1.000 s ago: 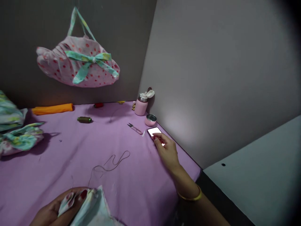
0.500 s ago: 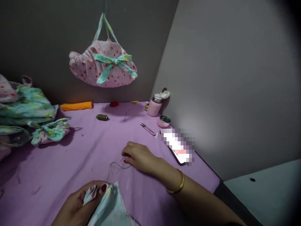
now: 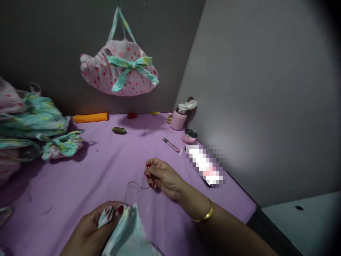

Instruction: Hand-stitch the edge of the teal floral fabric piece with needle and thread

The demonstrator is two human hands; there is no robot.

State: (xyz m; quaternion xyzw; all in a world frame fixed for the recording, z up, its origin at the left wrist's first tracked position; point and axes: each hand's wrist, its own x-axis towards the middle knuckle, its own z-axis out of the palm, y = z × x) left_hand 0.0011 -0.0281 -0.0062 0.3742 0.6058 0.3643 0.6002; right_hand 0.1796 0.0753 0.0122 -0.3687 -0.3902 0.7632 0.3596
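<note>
Gathered folds of a pale blue patterned cloth (image 3: 125, 231) are pinched between the thumb and fingers of my left hand (image 3: 93, 225), low in the head view. A bit of pinkish fabric pokes out between those fingers. My right hand (image 3: 163, 177) is closed above the table, thumb against forefinger, on a sewing needle with thread; the needle itself is hidden by the fingers now. Dark thread (image 3: 135, 183) loops slackly from the right hand down to the cloth's gathered edge by my left thumb.
A purple cloth (image 3: 106, 170) covers the table. Thread snips (image 3: 171, 145), a pink flask (image 3: 178, 119), its cup (image 3: 189, 136) and a blurred phone (image 3: 204, 165) are at right. Thread spools (image 3: 118, 131) and orange fabric (image 3: 90, 117) lie behind. Sewn bags (image 3: 45, 113) pile left; another bag (image 3: 119, 67) hangs.
My right hand has turned, bringing its pinched fingertips into view, and moved slightly right. The straight needle seen below it before is now hidden. My left hand still grips the cloth.
</note>
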